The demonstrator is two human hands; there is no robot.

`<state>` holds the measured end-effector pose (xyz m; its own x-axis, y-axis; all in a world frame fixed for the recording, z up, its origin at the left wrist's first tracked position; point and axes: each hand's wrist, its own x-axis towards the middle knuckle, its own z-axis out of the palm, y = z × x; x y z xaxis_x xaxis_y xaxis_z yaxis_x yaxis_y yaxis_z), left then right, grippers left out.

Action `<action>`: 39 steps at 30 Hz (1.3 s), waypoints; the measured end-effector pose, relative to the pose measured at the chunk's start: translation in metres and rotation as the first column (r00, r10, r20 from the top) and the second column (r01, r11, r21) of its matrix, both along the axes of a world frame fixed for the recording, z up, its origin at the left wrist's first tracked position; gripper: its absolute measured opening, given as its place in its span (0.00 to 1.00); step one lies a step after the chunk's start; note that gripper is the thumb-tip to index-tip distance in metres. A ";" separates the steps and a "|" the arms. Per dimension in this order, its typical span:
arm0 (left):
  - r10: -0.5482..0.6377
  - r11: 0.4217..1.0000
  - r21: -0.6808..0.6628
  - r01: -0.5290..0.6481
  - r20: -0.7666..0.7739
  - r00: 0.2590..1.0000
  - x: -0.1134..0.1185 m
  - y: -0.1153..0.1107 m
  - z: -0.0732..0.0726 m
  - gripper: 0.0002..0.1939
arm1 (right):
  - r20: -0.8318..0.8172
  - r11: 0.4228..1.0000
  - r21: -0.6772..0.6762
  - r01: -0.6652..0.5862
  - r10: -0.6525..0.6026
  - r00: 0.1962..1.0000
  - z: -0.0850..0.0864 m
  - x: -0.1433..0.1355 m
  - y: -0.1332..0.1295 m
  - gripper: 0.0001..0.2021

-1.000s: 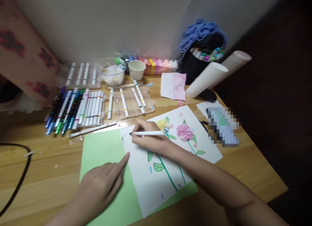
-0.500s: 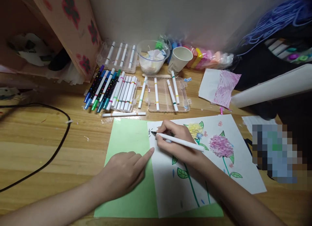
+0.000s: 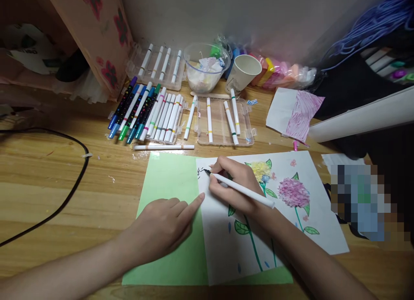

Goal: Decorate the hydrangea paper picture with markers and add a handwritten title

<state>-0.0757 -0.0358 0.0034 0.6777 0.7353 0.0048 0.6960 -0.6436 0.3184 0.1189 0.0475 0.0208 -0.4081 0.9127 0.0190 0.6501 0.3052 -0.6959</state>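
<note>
A white marker (image 3: 244, 189) with a black tip is pinched in my right hand (image 3: 234, 183), its tip at small black strokes near the upper left corner of the white drawing paper (image 3: 223, 257). Yellow and pink textured flowers with green stems and leaves cover that sheet; my right hand hides part of them. My left hand (image 3: 166, 224) rests on the green sheet (image 3: 171, 175) under the drawing. Its index finger reaches out to the left edge of the white paper, while the other fingers are loosely bent. Nothing is held in it.
Behind the sheets lie several markers (image 3: 152, 112), an open plastic marker case (image 3: 218, 118), a clear bowl (image 3: 207, 71) and a paper cup (image 3: 244, 71). A pink-striped paper scrap (image 3: 304, 114) is at the right. A black cable (image 3: 79, 175) curves across the left side.
The marker tip has shifted slightly right, and the strokes by it look a little different. My left hand keeps its place on the paper edge. The camera view has shifted slightly.
</note>
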 end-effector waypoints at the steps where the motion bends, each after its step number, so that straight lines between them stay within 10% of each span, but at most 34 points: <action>1: -0.002 1.000 0.000 0.002 0.001 1.000 0.000 0.000 0.000 0.21 | 0.004 1.000 0.007 0.001 -0.001 1.000 0.000 0.000 0.000 0.07; 39: -0.004 1.000 -0.008 0.004 -0.028 1.000 0.001 0.002 0.001 0.23 | -0.007 0.999 0.028 -0.040 0.041 0.999 -0.001 -0.001 -0.008 0.06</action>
<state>-0.0742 -0.0336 0.0047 0.6804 0.7325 -0.0204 0.7022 -0.6438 0.3041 0.1184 0.0390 0.0195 -0.4444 0.8946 0.0473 0.6314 0.3503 -0.6919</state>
